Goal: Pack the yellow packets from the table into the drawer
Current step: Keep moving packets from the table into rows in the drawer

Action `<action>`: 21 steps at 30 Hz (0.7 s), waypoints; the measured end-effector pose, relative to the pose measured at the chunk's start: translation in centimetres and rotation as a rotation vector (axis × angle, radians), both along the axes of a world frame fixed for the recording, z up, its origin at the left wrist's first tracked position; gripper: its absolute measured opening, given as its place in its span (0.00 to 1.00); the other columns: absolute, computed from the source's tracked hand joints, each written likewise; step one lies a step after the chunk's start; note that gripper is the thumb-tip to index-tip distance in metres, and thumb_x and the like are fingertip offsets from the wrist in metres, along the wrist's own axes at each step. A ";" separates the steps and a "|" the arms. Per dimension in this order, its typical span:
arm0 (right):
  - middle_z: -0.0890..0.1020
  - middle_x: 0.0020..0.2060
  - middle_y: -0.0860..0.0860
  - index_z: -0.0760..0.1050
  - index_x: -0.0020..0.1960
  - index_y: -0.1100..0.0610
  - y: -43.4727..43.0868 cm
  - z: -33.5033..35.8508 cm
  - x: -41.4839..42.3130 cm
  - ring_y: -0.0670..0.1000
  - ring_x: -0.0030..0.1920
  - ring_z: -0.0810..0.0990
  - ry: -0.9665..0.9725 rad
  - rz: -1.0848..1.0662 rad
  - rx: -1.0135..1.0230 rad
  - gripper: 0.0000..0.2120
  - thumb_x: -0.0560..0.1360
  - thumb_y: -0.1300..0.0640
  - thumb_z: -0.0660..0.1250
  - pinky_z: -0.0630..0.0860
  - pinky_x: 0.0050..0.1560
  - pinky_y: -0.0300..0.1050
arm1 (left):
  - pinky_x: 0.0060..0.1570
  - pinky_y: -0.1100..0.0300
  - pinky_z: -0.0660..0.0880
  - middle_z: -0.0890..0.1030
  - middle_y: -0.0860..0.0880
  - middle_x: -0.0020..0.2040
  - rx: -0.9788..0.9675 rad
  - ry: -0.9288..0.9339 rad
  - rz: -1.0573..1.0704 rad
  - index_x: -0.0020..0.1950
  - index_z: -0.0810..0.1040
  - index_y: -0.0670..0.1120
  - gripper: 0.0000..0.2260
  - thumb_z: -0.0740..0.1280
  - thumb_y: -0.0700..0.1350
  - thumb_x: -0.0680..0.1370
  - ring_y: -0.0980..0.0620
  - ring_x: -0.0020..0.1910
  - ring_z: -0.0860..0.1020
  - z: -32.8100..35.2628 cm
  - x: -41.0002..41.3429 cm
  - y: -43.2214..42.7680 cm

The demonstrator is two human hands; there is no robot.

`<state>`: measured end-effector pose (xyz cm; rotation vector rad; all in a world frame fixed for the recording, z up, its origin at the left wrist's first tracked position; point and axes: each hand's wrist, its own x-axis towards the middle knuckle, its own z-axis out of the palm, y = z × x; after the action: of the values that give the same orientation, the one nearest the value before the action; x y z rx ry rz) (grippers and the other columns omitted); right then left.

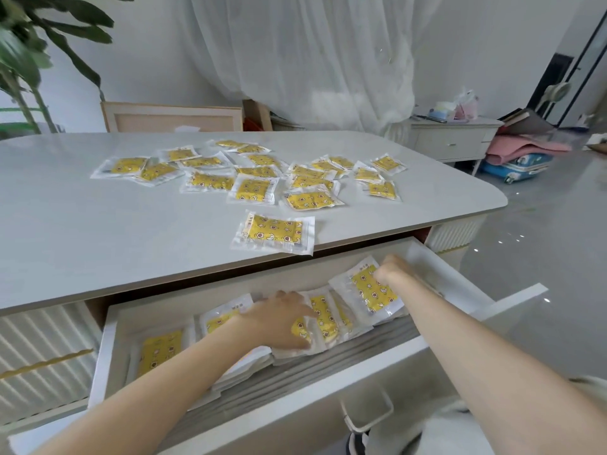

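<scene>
Several yellow packets [253, 188] in clear wrappers lie scattered over the far half of the white table [98, 231]. One packet [274, 232] lies alone near the front edge. Below, the white drawer [328, 379] stands pulled out, holding a row of leaning packets [323, 318]. My left hand [279, 320] rests flat on the middle packets with fingers spread. My right hand [394, 269] is closed on the upper corner of the rightmost packet [372, 292], which stands tilted near the drawer's right end.
A plant [29, 60] stands at the far left. A low cabinet [450, 139] with clutter, pink cloth and a blue suitcase [515, 167] sit at the far right. Glossy floor lies to the right of the table. A framed panel [170, 116] leans behind the table.
</scene>
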<state>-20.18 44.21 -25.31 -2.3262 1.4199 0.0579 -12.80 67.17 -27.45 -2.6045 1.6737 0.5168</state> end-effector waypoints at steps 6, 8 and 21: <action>0.77 0.62 0.60 0.65 0.70 0.65 -1.2 0.2 0.2 0.59 0.60 0.78 -0.088 -0.059 0.009 0.22 0.77 0.67 0.60 0.75 0.51 0.48 | 0.73 0.46 0.57 0.47 0.49 0.79 0.102 0.026 -0.027 0.76 0.55 0.61 0.28 0.62 0.54 0.79 0.45 0.77 0.48 -0.8 -0.7 0.8; 0.77 0.61 0.60 0.61 0.73 0.64 -1.7 0.1 0.0 0.56 0.54 0.78 -0.137 -0.081 -0.007 0.24 0.77 0.66 0.58 0.73 0.43 0.45 | 0.72 0.48 0.59 0.51 0.49 0.78 0.055 0.039 -0.017 0.76 0.57 0.60 0.26 0.61 0.55 0.79 0.46 0.77 0.52 -0.8 -0.4 0.7; 0.45 0.77 0.57 0.41 0.79 0.51 -0.6 -1.9 0.1 0.61 0.77 0.47 0.410 0.335 -0.012 0.44 0.74 0.39 0.64 0.55 0.74 0.56 | 0.71 0.51 0.61 0.59 0.51 0.76 -0.002 0.011 -0.047 0.76 0.57 0.59 0.28 0.61 0.60 0.77 0.49 0.74 0.59 -0.4 -0.5 -0.1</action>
<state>-20.03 43.63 -27.24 -2.6427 1.1780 0.6566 -13.29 67.02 -27.85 -2.5608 1.7351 0.5298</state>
